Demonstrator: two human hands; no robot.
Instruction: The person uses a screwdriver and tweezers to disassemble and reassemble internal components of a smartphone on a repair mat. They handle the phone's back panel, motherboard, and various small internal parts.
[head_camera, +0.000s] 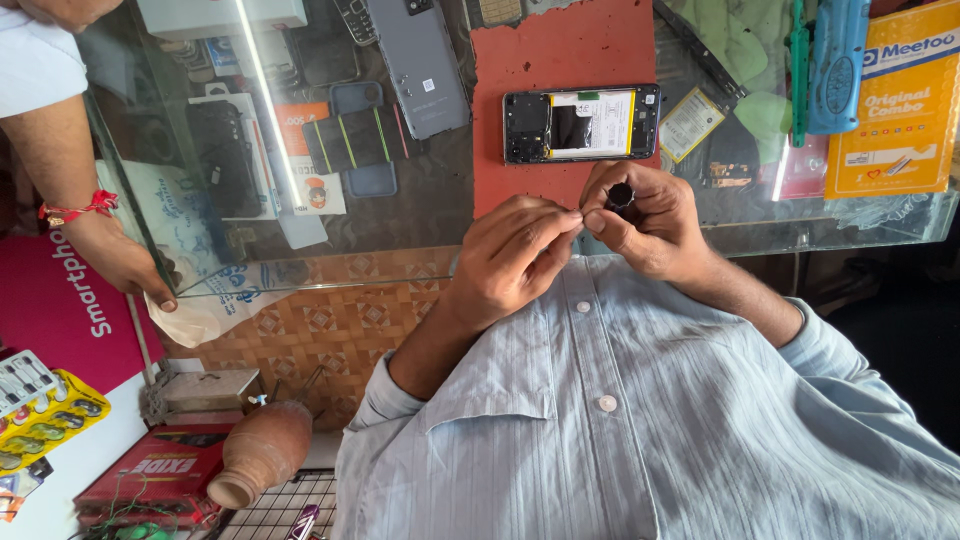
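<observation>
My left hand (510, 258) and my right hand (650, 225) are held together over the near edge of a glass counter (420, 215), fingertips touching. A small black cylindrical tool (620, 193) stands gripped in my right hand. Against my right thumb, my left thumb and forefinger pinch something too small to make out. Just beyond my hands a phone (582, 123) with its back removed lies on a red mat (560, 50), battery and circuit board showing.
Another person's hand (120, 262) with a red thread bracelet rests on a white cloth at the counter's left edge. A grey phone back cover (420, 65), a blue tool (835, 60) and a yellow package (905, 100) lie further back. A clay pot (262, 452) sits below.
</observation>
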